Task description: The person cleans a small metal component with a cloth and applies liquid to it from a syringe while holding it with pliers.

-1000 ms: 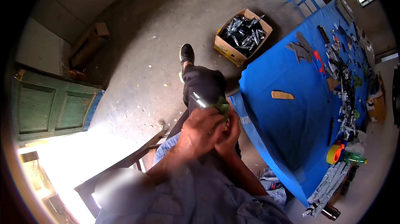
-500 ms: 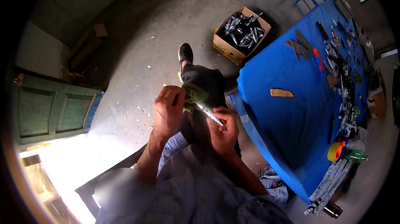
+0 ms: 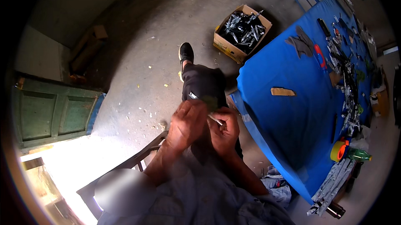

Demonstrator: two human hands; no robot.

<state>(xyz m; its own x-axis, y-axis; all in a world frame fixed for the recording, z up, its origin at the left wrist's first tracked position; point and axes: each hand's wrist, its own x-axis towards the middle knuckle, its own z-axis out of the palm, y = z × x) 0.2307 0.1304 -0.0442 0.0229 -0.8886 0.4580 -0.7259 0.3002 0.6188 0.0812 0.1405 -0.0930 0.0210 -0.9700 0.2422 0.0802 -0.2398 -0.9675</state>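
Rod [image 3: 215, 119]: silvery, slanting between the hands, above the dark-trousered leg [image 3: 202, 78].
Left hand [image 3: 186, 122]: grip curled closed over it, green cloth [image 3: 211, 102] beside.
Right hand [image 3: 223, 132]: grip pinched on its near end.
Cloth work: seemingly rubbing; another stroke calls for steady pinching.

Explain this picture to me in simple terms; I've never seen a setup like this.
These are a person's two bare hands, not a machine. The view comes from a fisheye camera worn on the head and looking down, so straight edges bend.

The left hand grips a green cloth against a slim silvery piece; the right hand pinches that piece's nearer end. How the cloth wraps it is hidden.

On the blue-covered table at right lie a tan block, a grey cloth item and many silvery and black pieces. A cardboard box on the floor holds similar pieces.
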